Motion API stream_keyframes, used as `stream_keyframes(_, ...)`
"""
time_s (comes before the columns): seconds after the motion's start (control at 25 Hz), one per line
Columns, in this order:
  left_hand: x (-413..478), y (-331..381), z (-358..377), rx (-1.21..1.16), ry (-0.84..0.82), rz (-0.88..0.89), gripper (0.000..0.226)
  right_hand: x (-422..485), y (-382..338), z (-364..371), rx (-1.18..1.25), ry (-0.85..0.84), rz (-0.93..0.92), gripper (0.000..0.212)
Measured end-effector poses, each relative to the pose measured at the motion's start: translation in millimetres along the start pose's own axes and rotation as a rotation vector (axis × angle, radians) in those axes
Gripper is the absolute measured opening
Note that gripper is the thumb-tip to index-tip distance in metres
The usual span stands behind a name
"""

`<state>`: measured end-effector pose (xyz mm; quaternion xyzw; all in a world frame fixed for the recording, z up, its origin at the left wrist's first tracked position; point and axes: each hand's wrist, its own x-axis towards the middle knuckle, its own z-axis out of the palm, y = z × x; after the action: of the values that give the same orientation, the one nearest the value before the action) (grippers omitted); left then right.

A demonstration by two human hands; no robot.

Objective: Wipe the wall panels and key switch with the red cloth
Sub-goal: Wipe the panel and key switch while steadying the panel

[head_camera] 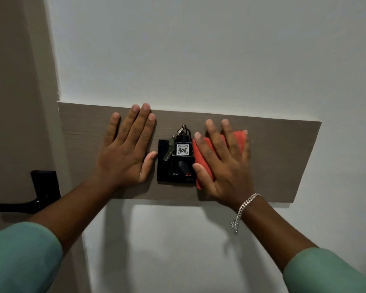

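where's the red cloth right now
In the head view the red cloth is pressed flat on the wooden wall panel under the right hand, just right of the black key switch.

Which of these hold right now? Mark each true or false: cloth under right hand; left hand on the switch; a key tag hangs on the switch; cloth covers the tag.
1. The cloth is under the right hand. True.
2. The left hand is on the switch. False: it lies flat on the panel beside it.
3. A tag hangs on the switch. True.
4. The cloth covers the tag. False: the tag is in plain view.
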<state>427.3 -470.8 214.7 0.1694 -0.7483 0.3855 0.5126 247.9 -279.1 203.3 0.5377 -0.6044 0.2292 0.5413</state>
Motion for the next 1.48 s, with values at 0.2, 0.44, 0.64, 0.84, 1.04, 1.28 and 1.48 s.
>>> stream_keyframes(0.2, -10, 7, 1, -0.013, -0.019, -0.076, 0.076, 12, -13, 6, 0.045, 0.068, 0.28, 0.058)
stream_keyframes(0.44, -9, 6, -1, -0.012, -0.014, -0.079, 0.076, 3, -4, 8, 0.097, 0.094, 0.285, 0.056)
stream_keyframes(0.64, -9, 8, -2, -0.016, -0.014, -0.077, 0.076, -6, 12, 9, 0.01, 0.076, -0.097, 0.057)
stream_keyframes(0.84, -10, 8, -3, -0.002, 0.005, -0.066, 0.075, -4, -8, 17, 0.053, 0.151, 0.142, 0.059)
stream_keyframes(1.04, -8, 9, -3, 0.025, 0.003, -0.065, 0.074, -15, 0, 25, 0.062, 0.232, 0.257, 0.061)
stream_keyframes(1.28, -8, 9, -1, -0.012, 0.011, -0.058, 0.074, -30, -2, 31, 0.064, 0.212, 0.247, 0.065)
stream_keyframes(1.48, -10, 6, 1, -0.018, 0.02, -0.053, 0.075, -23, -39, 36, 0.083, 0.248, 0.518, 0.063)
